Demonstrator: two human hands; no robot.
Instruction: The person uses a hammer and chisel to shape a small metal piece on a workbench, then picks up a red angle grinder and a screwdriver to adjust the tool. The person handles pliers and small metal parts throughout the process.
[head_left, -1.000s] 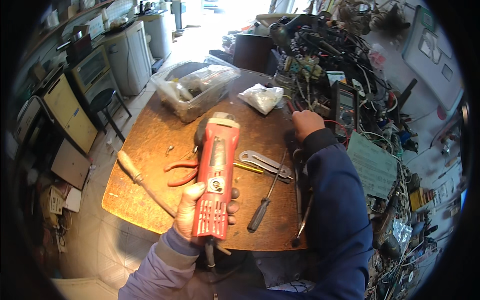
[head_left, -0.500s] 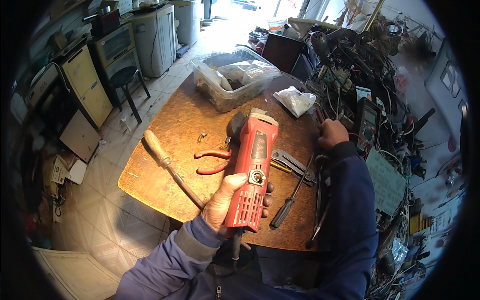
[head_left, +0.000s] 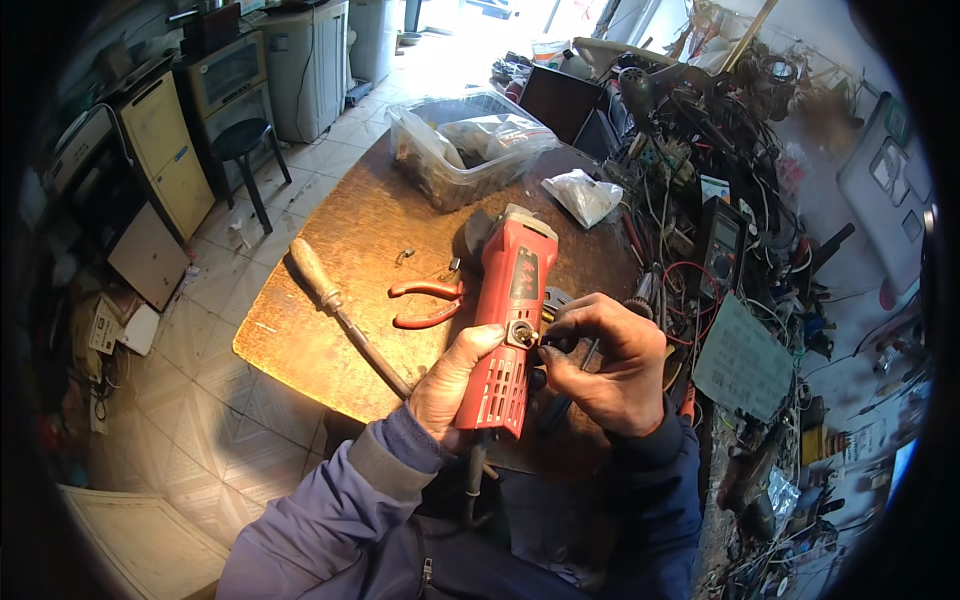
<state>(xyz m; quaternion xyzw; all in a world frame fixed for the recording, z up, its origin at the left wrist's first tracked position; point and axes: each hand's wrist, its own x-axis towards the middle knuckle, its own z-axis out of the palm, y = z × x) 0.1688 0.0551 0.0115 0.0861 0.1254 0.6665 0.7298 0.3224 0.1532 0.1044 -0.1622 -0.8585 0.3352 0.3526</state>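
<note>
A red angle grinder [head_left: 510, 270] lies slanted across the middle, its body gripped in my left hand [head_left: 455, 385]. My left thumb rests beside the round opening [head_left: 521, 333] on the grinder's side, where brass-coloured metal shows. My right hand [head_left: 615, 360] is pinched close to that opening, thumb and forefinger together. Something small and dark is at its fingertips, too small to name. A thin metal shaft shows between those fingers; whether it is held or lies behind them, I cannot tell. Red-handled pliers [head_left: 430, 303] lie left of the grinder.
A wooden-handled tool [head_left: 325, 285] lies on the wooden table [head_left: 290, 340]. Farther back stand a clear plastic box [head_left: 470, 160] with bags inside and a white plastic bag [head_left: 583, 197]. A multimeter [head_left: 722, 245] and tangled cables crowd the right. A black stool [head_left: 245, 145] stands left.
My right hand has come from the table's right side back to the grinder, its fingers now pinched by the round opening. My left hand keeps its hold on the grinder.
</note>
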